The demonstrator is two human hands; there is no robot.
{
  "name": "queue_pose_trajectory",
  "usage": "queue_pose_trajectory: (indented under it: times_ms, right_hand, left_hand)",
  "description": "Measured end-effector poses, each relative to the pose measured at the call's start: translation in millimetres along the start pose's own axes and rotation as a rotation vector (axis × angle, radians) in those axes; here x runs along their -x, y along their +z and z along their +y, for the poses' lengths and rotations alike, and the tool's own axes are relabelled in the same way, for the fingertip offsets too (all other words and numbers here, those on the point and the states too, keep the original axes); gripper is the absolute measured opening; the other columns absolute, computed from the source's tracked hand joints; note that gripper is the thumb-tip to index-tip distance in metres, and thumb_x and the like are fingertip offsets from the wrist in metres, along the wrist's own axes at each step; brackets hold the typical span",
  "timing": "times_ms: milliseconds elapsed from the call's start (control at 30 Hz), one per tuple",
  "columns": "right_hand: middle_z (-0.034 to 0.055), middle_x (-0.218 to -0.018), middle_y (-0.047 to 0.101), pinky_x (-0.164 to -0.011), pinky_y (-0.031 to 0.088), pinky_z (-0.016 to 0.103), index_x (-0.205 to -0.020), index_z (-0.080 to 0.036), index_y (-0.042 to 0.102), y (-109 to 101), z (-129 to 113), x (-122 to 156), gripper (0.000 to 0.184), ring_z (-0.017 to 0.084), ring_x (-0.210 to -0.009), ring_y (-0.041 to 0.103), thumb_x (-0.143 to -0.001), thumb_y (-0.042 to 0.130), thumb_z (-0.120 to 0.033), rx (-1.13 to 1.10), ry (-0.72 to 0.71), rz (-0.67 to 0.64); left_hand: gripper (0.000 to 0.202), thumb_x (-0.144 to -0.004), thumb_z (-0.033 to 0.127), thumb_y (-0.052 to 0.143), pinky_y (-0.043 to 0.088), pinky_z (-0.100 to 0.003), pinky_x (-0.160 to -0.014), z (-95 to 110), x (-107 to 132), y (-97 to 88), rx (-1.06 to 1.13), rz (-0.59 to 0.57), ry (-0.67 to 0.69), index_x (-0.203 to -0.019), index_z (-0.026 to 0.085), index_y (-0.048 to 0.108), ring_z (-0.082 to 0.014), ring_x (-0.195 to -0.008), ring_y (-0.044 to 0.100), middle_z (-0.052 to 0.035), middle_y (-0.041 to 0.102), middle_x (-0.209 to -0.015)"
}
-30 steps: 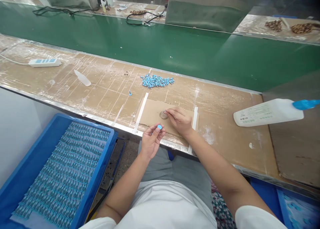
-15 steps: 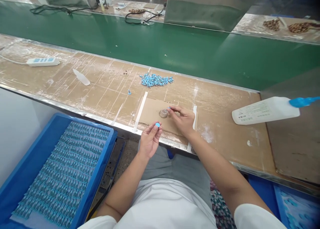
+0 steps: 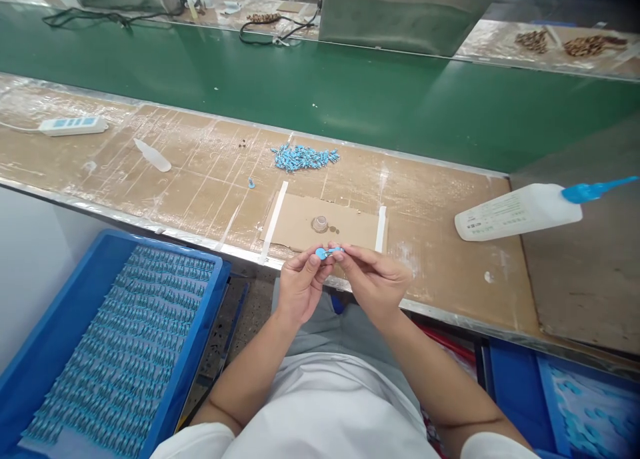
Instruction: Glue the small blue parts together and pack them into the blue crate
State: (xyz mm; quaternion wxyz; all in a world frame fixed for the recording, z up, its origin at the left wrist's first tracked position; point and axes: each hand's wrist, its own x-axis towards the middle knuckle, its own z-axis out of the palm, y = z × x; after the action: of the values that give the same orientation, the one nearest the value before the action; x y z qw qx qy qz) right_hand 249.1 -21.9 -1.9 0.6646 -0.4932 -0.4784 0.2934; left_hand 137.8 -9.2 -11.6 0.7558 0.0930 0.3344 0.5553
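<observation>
My left hand [image 3: 303, 282] pinches a small round blue disc [image 3: 321, 253] between thumb and fingers, just in front of the table edge. Facing it, my right hand [image 3: 375, 277] grips a small blue piece with a thin metallic stem [image 3: 337, 249]. The stem's tip meets the disc or lies right beside it; I cannot tell which. Beyond both hands, a small clear round dish [image 3: 319, 224] stands on a taped-down cardboard sheet [image 3: 350, 219], with a few dark wet spots to its right. Farther back lies a heap of small blue pieces [image 3: 304, 157].
A large white bottle with a blue nozzle [image 3: 515, 212] is at the right. At left are a small white bottle [image 3: 153, 155] and a power strip [image 3: 74, 125]. A blue tray [image 3: 103, 262] holding rows of blue pieces sits lower left. A green belt [image 3: 280, 79] runs behind.
My right hand has drawn back from the clear dish toward me, bringing its blue piece to the disc in my left hand. The view has shifted slightly.
</observation>
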Motion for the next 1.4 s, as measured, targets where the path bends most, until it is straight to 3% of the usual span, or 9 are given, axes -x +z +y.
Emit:
queue_pose_trajectory:
  times_ms: [367,1400]
  right_hand:
    - [0.0013,-0.093,0.076,-0.076,0.065,0.036,-0.094,-0.027,0.076,0.4,-0.3,2.8,0.025,0.023,-0.082,0.074,-0.071,0.082,-0.02,-0.051,0.005,0.03]
    - [0.0007,-0.094,0.076,-0.074,0.065,0.036,-0.095,-0.029,0.076,2.5,3.6,2.0,0.022,0.022,-0.08,0.074,-0.075,0.078,-0.018,0.113,-0.059,0.019]
  left_hand:
    - [0.026,-0.061,0.025,0.087,0.058,-0.019,-0.073,-3.4,2.2,3.3,-0.021,-0.016,0.048,-0.084,0.017,0.077,-0.0134,-0.076,0.073,-0.0059,0.077,-0.087]
    - [0.029,-0.056,0.024,0.089,0.06,-0.027,-0.078,-4.8,-2.6,-1.1,-0.072,0.039,0.114,-0.082,0.019,0.078,-0.0185,-0.083,0.073,-0.0057,0.076,-0.087]
